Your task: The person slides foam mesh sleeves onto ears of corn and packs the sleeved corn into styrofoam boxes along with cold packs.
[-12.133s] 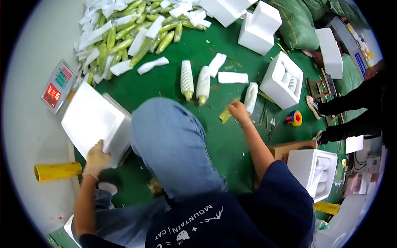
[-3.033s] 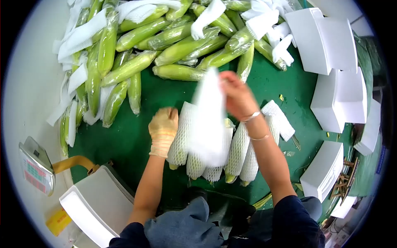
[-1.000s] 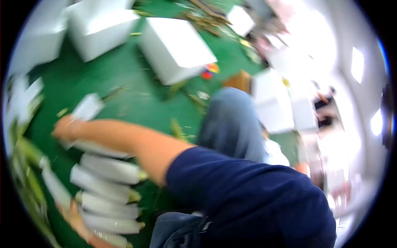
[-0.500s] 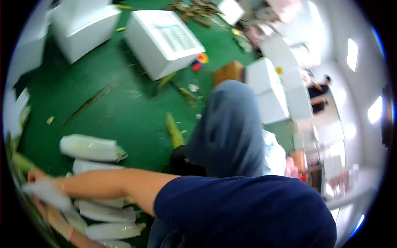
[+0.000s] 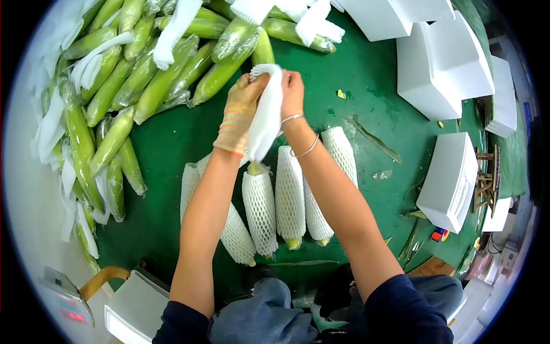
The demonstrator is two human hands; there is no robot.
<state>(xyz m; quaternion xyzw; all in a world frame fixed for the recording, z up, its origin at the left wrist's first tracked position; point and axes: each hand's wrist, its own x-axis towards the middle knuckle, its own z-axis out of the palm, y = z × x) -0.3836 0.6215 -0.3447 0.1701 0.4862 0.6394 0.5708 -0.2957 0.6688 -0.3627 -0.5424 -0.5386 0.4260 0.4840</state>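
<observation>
Between my hands hangs a white foam net sleeve point(image 5: 265, 123), gripped near its top end. My left hand point(image 5: 242, 109), in a striped work glove, is closed on its left side. My bare right hand point(image 5: 293, 97), with bracelets at the wrist, is closed at its right side. Below, several cobs in white foam nets point(image 5: 259, 209) lie side by side on the green floor, partly hidden by my forearms. Past my hands is a heap of green cobs in clear film point(image 5: 154, 86), with loose foam sleeves point(image 5: 175, 28) on top.
White foam boxes point(image 5: 435, 74) stand at the upper right, and another white box point(image 5: 450, 180) sits at the right near a wooden stool point(image 5: 487, 180). A coloured tape roll point(image 5: 440, 234) lies beside that box. At the lower left are a scale point(image 5: 69, 304) and a white box point(image 5: 137, 307).
The view has swung back from the right side of the room to the netted cobs and the heap. Both hands now hold the foam sleeve upright in mid-view.
</observation>
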